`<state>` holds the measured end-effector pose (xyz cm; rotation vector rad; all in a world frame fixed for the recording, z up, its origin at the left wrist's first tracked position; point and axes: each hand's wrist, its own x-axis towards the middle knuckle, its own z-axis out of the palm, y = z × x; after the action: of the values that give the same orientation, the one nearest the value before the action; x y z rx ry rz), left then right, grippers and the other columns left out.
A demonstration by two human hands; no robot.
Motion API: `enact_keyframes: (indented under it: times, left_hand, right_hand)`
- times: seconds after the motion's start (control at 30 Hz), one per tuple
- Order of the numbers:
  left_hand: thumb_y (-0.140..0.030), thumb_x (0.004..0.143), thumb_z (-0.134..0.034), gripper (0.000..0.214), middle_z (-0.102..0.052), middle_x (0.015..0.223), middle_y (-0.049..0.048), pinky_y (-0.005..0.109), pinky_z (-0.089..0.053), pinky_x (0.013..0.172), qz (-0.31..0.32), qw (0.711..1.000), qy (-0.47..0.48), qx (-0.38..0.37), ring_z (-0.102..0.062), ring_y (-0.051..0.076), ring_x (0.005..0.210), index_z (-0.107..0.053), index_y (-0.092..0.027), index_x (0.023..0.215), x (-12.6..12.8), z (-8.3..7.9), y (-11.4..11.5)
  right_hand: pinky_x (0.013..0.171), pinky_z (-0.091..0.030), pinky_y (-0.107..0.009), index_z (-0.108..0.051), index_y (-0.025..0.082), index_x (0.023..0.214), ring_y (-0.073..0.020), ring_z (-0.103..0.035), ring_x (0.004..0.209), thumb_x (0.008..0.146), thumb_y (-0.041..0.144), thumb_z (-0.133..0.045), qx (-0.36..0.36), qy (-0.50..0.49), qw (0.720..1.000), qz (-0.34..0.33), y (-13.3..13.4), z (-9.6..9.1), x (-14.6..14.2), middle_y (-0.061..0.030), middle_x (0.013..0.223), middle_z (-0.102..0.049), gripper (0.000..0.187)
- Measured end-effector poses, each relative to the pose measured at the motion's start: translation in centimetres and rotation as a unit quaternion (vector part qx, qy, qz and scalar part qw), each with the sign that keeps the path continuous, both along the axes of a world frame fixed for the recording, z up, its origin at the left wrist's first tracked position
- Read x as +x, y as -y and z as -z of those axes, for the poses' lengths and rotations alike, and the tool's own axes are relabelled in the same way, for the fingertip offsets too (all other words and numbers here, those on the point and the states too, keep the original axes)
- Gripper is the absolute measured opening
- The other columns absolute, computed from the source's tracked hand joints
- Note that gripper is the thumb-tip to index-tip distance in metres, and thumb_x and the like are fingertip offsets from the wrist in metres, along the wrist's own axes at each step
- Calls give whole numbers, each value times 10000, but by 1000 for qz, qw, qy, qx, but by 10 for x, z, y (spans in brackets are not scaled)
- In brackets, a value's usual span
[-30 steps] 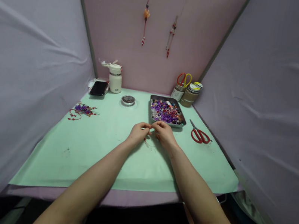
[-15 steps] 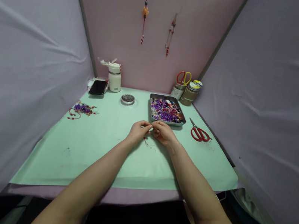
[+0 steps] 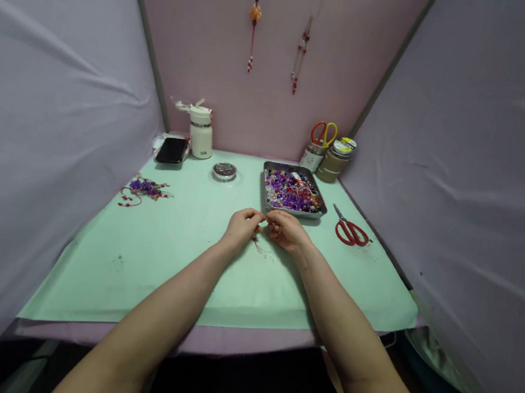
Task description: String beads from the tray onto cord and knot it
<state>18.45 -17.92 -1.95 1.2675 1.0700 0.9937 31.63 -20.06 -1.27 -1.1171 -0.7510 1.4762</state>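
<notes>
My left hand [image 3: 242, 225] and my right hand [image 3: 286, 230] meet over the table, just in front of the metal bead tray [image 3: 290, 213]. Both are closed in a pinch, fingertips nearly touching, on a thin red beaded cord [image 3: 254, 240]. Its end with a small red bead and loose strands shows below the fingers; the part between the fingertips is mostly hidden. Purple, clear and dark beads [image 3: 287, 194] fill the tray, with red and white strings among them.
Red-handled scissors [image 3: 351, 230] lie at right. Finished beaded cords [image 3: 147, 189] are heaped at left. A round spool-like container [image 3: 224, 171], phone [image 3: 173, 150], white bottle [image 3: 201, 137], jar [image 3: 335, 163] and holder with scissors [image 3: 312, 158] stand behind. Beaded pendants [image 3: 255, 15] hang on the back cloth.
The fingertips have drawn slightly apart, my left hand shifting a little to the left. The whole view has moved slightly; the other things stay in place.
</notes>
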Motion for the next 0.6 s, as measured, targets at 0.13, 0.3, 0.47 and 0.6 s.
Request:
enact_keyframes:
  times: [0.13, 0.3, 0.47, 0.6]
  left_hand:
    - [-301, 628, -590, 190, -629, 707, 37, 205, -347, 463, -9, 999, 33, -29, -522, 88, 527, -646, -138, 707, -1, 0, -1]
    - [-290, 600, -608, 200, -614, 732, 31, 210, -333, 447, -10, 994, 79, -75, -486, 69, 508, -643, -133, 719, -1, -3, -1]
    - [-307, 619, -618, 203, -615, 710, 30, 205, -326, 447, -9, 997, 64, -47, -486, 69, 511, -635, -128, 713, 0, -4, 1]
    - [-309, 641, -621, 185, -587, 623, 17, 199, -322, 450, -5, 998, 46, -33, -477, 74, 500, -624, -132, 693, 1, -6, 3]
  right_hand:
    - [420, -209, -193, -543, 169, 644, -51, -352, 498, 557, 240, -717, -2, 11, 1000, 3, -1, 2, 0, 43, 575, -473, 207]
    - [423, -201, -197, -518, 182, 621, -59, -327, 487, 567, 216, -667, 2, 39, 999, 6, -1, 2, 0, 58, 511, -395, 163]
    - [433, -238, -211, -551, 179, 658, -69, -363, 505, 590, 271, -672, 1, 69, 997, 23, 1, -1, -2, 36, 553, -458, 166]
    - [447, -263, -207, -568, 172, 642, -74, -396, 536, 599, 281, -662, 9, 114, 993, 35, 2, -3, -4, 25, 588, -479, 150]
